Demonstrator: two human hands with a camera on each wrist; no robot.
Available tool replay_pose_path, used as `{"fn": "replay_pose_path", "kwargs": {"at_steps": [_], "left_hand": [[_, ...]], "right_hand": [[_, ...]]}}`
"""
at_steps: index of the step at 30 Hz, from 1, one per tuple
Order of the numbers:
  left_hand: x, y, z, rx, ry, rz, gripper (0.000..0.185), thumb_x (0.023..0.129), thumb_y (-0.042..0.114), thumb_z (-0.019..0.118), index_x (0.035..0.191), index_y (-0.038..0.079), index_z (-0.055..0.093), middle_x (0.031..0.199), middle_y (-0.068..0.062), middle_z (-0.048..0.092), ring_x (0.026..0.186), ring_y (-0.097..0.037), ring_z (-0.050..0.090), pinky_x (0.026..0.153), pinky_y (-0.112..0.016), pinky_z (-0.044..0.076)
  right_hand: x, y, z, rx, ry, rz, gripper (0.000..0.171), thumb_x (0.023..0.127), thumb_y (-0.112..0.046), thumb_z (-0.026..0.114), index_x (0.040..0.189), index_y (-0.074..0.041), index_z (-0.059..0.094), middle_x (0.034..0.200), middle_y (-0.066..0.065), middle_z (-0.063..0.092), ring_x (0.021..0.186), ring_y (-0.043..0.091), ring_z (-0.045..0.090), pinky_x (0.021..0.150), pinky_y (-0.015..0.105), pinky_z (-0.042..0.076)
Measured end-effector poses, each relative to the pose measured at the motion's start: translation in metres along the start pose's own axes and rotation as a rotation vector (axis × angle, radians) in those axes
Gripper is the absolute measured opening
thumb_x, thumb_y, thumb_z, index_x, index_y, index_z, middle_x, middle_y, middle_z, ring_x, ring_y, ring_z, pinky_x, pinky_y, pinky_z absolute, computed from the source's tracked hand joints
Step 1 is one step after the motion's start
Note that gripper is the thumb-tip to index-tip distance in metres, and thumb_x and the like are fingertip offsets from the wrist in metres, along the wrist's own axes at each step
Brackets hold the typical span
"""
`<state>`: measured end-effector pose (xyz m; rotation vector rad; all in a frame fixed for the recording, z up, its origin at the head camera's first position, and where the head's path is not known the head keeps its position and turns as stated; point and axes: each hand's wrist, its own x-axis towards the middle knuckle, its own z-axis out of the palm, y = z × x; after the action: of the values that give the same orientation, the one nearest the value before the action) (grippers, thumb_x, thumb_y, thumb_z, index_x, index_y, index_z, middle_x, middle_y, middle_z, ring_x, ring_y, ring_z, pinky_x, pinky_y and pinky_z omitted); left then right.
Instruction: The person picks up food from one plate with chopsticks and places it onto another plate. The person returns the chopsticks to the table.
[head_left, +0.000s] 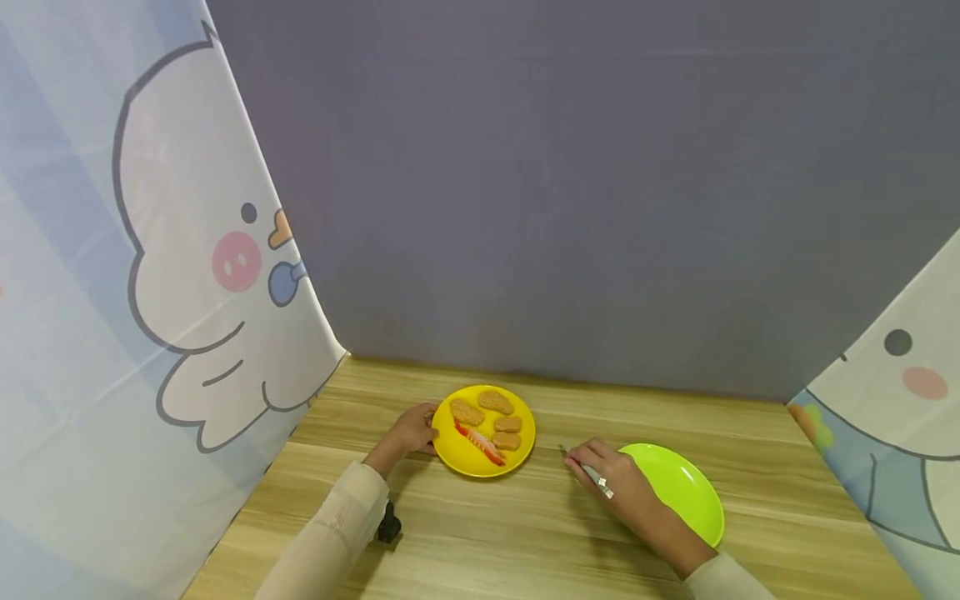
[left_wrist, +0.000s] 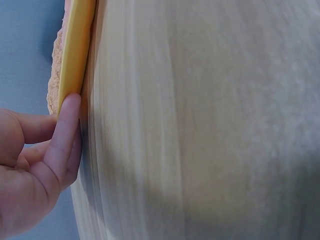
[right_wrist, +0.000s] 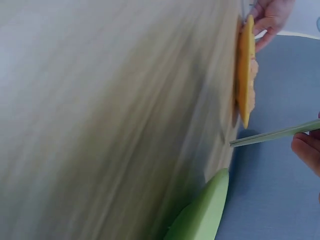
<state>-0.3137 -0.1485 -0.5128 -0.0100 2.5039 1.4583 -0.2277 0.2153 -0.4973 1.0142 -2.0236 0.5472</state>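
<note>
The yellow plate point(head_left: 519, 433) lies on the wooden table point(head_left: 525, 533), a little left of the middle, and it carries four breaded nuggets point(head_left: 495, 402) and one red-white shrimp piece point(head_left: 477, 442). I see my left hand point(head_left: 411, 431) at the plate's left rim; in the left wrist view its fingertips point(left_wrist: 67, 120) press against the yellow edge, fingers mostly straight, so it steadies and does not grasp. My right hand point(head_left: 622, 487) is just right of the plate and grips thin metal tongs point(head_left: 588, 471), whose tips touch the table near the plate. The green plate point(head_left: 686, 492) lies partly under this hand. I think the risk is sliding: if the tongs push a nugget sideways, the yellow plate could move, because the left hand only presses it. The smooth shrimp piece may also slip out of the narrow tips.
</note>
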Motion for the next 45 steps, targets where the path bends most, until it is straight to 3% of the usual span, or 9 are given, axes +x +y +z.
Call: {"fn": "replay_pose_path", "kwargs": {"at_steps": [9, 15, 18, 20, 22, 23, 28, 35, 45], "left_hand": [[0.000, -0.001, 0.001, 0.007, 0.005, 0.004, 0.055, 0.092, -0.010, 0.060, 0.145, -0.002, 0.050, 0.105, -0.020, 0.064, 0.075, -0.020, 0.070, 0.063, -0.035, 0.066], [-0.002, 0.001, 0.000, 0.009, -0.005, 0.000, 0.056, 0.092, -0.010, 0.059, 0.146, -0.002, 0.048, 0.107, -0.021, 0.063, 0.077, -0.021, 0.071, 0.064, -0.036, 0.066], [-0.003, 0.003, 0.000, 0.011, -0.004, -0.002, 0.056, 0.092, -0.010, 0.059, 0.147, -0.002, 0.048, 0.109, -0.022, 0.063, 0.079, -0.023, 0.071, 0.064, -0.036, 0.066], [-0.003, 0.003, -0.001, 0.015, -0.003, -0.001, 0.057, 0.092, -0.009, 0.059, 0.147, -0.002, 0.047, 0.111, -0.023, 0.063, 0.079, -0.023, 0.071, 0.064, -0.035, 0.066], [-0.003, 0.003, -0.001, 0.012, -0.002, -0.003, 0.057, 0.092, -0.009, 0.059, 0.147, -0.002, 0.047, 0.111, -0.023, 0.063, 0.079, -0.023, 0.071, 0.064, -0.035, 0.066], [-0.003, 0.003, 0.000, 0.012, -0.001, -0.002, 0.057, 0.091, -0.009, 0.059, 0.146, -0.002, 0.048, 0.111, -0.023, 0.063, 0.079, -0.023, 0.071, 0.064, -0.035, 0.066], [-0.003, 0.001, 0.000, 0.006, 0.001, -0.006, 0.056, 0.091, -0.010, 0.060, 0.146, -0.002, 0.049, 0.109, -0.023, 0.064, 0.077, -0.021, 0.071, 0.064, -0.036, 0.066], [-0.002, 0.001, -0.001, 0.000, -0.010, -0.012, 0.057, 0.092, -0.009, 0.059, 0.147, -0.002, 0.047, 0.113, -0.024, 0.064, 0.078, -0.021, 0.071, 0.065, -0.036, 0.066], [-0.002, 0.000, 0.000, 0.008, -0.015, -0.009, 0.057, 0.092, -0.009, 0.060, 0.147, -0.001, 0.048, 0.110, -0.022, 0.064, 0.077, -0.020, 0.070, 0.065, -0.036, 0.066]], "right_hand": [[-0.018, -0.008, 0.007, -0.114, -0.078, -0.125, 0.039, 0.109, -0.037, 0.044, 0.085, -0.016, 0.068, 0.082, -0.003, 0.061, 0.062, 0.003, 0.057, 0.048, 0.012, 0.047], [-0.029, -0.018, 0.009, -0.183, -0.166, -0.131, 0.047, 0.112, -0.032, 0.032, 0.080, -0.018, 0.062, 0.080, -0.006, 0.053, 0.067, 0.003, 0.047, 0.049, 0.011, 0.041], [-0.033, -0.024, 0.008, -0.212, -0.252, -0.117, 0.025, 0.105, -0.022, 0.055, 0.081, -0.016, 0.062, 0.085, -0.004, 0.055, 0.072, 0.007, 0.052, 0.054, 0.015, 0.047], [-0.034, -0.028, 0.007, -0.222, -0.322, -0.105, 0.012, 0.091, -0.011, 0.071, 0.083, -0.015, 0.063, 0.088, -0.003, 0.057, 0.074, 0.009, 0.055, 0.057, 0.018, 0.050], [-0.035, -0.032, 0.006, -0.221, -0.387, -0.087, 0.021, 0.074, -0.003, 0.080, 0.085, -0.013, 0.065, 0.090, -0.001, 0.058, 0.076, 0.012, 0.057, 0.059, 0.020, 0.053], [-0.036, -0.034, 0.006, -0.222, -0.416, -0.078, 0.024, 0.072, 0.000, 0.081, 0.085, -0.013, 0.066, 0.090, 0.000, 0.059, 0.077, 0.012, 0.057, 0.060, 0.021, 0.054], [-0.038, -0.038, 0.005, -0.205, -0.498, -0.037, 0.024, 0.073, 0.006, 0.079, 0.085, -0.013, 0.069, 0.091, 0.001, 0.061, 0.078, 0.013, 0.059, 0.063, 0.023, 0.057], [-0.044, -0.037, 0.003, -0.185, -0.532, -0.041, 0.023, 0.075, 0.006, 0.078, 0.084, -0.014, 0.070, 0.096, 0.002, 0.063, 0.082, 0.015, 0.062, 0.067, 0.024, 0.059], [-0.051, -0.031, 0.002, -0.086, -0.589, 0.020, 0.025, 0.078, 0.005, 0.075, 0.089, -0.017, 0.070, 0.098, 0.000, 0.064, 0.085, 0.014, 0.065, 0.070, 0.025, 0.060]]}}
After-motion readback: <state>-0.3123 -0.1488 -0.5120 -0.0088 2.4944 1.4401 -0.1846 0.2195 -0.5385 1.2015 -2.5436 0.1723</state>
